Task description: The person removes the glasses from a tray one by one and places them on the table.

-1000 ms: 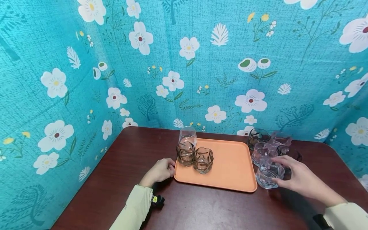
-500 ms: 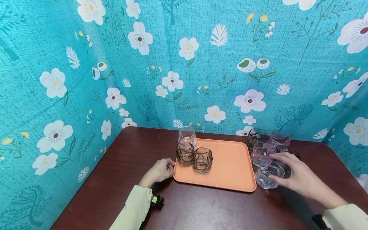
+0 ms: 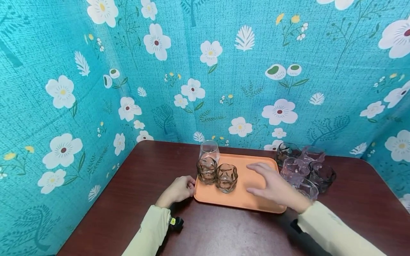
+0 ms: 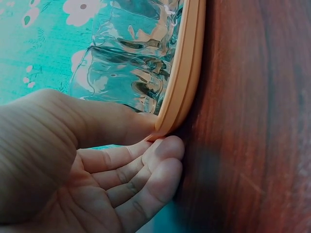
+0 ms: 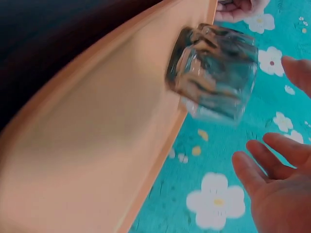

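Note:
My left hand pinches the left rim of an orange tray; in the left wrist view the thumb lies on the rim and the fingertips come up from beneath. Over the right half of the tray hovers my right hand, fingers spread and nothing in them. Two wavy brown glasses stand on the tray's left side, a left one and a right one. In the right wrist view a brown glass is apart from the right fingers.
A taller clear glass is at the tray's back left corner, partly hidden. Right of the tray several glasses crowd together: a dark one, a pinkish one, another dark one and a clear one, partly behind my right arm.
My right hand has left the clear glass at the right and moved left over the tray, carrying nothing. The clear glass stays beside the tray. The left hand keeps its place.

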`<state>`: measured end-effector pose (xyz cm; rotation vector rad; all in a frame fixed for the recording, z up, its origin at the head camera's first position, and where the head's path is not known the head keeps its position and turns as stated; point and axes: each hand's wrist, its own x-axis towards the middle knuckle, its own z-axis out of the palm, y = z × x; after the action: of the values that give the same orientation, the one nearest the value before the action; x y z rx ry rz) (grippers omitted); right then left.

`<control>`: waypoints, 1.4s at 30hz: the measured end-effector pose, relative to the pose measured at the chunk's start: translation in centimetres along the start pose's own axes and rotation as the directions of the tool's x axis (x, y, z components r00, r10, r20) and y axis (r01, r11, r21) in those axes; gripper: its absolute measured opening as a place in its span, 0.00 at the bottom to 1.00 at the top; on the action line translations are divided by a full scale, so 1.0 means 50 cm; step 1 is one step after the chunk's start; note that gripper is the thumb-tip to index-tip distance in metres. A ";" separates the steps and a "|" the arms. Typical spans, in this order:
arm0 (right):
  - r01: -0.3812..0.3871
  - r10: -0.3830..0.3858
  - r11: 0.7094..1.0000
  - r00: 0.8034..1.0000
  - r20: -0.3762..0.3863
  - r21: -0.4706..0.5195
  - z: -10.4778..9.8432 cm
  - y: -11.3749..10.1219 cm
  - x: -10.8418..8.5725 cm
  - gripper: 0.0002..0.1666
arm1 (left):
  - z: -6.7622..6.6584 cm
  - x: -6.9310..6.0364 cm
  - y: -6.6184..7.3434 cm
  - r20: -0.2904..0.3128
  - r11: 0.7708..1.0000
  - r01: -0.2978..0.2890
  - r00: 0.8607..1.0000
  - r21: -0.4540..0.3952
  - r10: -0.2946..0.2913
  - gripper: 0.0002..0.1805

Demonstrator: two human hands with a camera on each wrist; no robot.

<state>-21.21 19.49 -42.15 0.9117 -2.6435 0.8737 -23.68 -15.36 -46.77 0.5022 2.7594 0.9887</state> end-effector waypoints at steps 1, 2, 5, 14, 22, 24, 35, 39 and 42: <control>-0.017 0.017 1.000 1.000 0.016 0.013 0.012 -0.006 0.014 0.43 | 0.000 0.000 0.000 0.003 1.000 0.004 1.000 -0.002 -0.004 0.11; -0.039 0.039 0.999 0.999 0.034 0.021 0.022 -0.011 0.028 0.44 | 0.000 0.000 0.000 0.006 1.000 0.011 1.000 -0.005 -0.011 0.11; -0.097 0.093 0.994 0.992 0.088 0.040 0.048 -0.024 0.065 0.46 | 0.000 0.001 -0.001 0.014 1.000 0.029 0.999 -0.011 -0.029 0.11; -0.113 0.102 0.991 0.982 0.158 0.065 0.088 -0.033 0.112 0.44 | 0.001 0.000 -0.002 0.014 0.999 0.030 0.999 -0.011 -0.030 0.11; -0.130 0.127 0.991 0.986 0.112 0.026 0.099 -0.031 0.117 0.41 | 0.002 0.000 -0.001 -0.006 1.000 0.012 1.000 0.003 -0.012 0.11; -0.132 0.129 0.991 0.986 0.103 0.022 0.097 -0.032 0.115 0.41 | 0.002 0.000 -0.001 0.006 1.000 0.022 1.000 -0.005 -0.022 0.11; -0.166 0.163 0.985 0.985 0.056 0.053 0.031 -0.049 0.061 0.39 | 0.000 -0.001 0.000 0.014 0.999 0.039 0.999 -0.011 -0.039 0.11; -0.162 0.161 0.986 0.987 0.029 0.036 -0.007 -0.053 0.029 0.39 | 0.002 -0.001 -0.001 -0.004 1.000 0.019 1.000 0.002 -0.019 0.11; -0.143 0.143 0.990 0.990 0.009 0.021 -0.036 -0.054 0.008 0.39 | 0.004 -0.001 -0.002 -0.006 1.000 0.019 1.000 -0.001 -0.019 0.11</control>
<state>-19.86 18.68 -39.27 0.7391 -2.7386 0.9339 -23.61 -15.34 -46.98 0.4728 2.7640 0.9888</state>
